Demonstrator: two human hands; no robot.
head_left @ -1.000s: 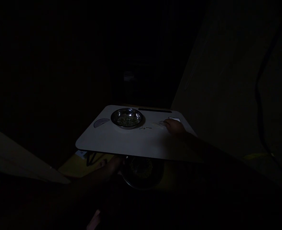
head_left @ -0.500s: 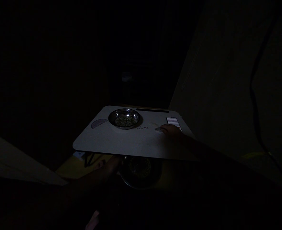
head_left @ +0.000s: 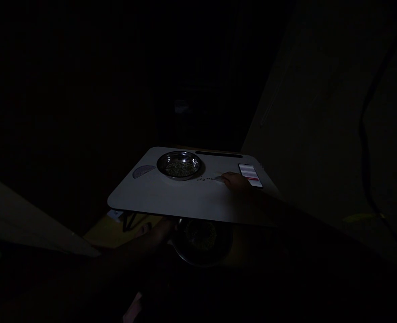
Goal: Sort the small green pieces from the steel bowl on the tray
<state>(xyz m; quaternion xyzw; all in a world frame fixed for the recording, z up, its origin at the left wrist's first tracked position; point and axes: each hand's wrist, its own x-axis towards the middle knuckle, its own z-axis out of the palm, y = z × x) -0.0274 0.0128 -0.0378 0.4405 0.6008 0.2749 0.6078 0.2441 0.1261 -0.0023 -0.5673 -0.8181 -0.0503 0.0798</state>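
Leftward since the earlier frame, the right hand (head_left: 235, 181) has moved across the white table (head_left: 171, 197), and the phone (head_left: 250, 175) now shows more fully at the right. The person pinches a small clear piece (head_left: 219, 178) between the fingertips of that hand, just right of a loose line of small dark bits (head_left: 203, 179). Holding the piece by its right end probably leaves its other edge free near the bits (what the piece is, the dim light hides). The shiny bowl (head_left: 179, 178) stands upright toward the far left, with seed-like bits inside; it seems set there so that it is within reach yet leaves the near part of the table free. Left of it lies a protractor (head_left: 143, 171), apart from the bowl.

The right forearm comes in low from the near right, the hand reaching left with its back mostly up and the wrist close over the table. The left arm reaches forward from the near left, its hand (head_left: 164, 226) below the table's near edge, beside the left rim of the larger bowl (head_left: 187, 259), perhaps to steady it. Whether the left fingers clench that rim or lie loose, one cannot tell in the dark.
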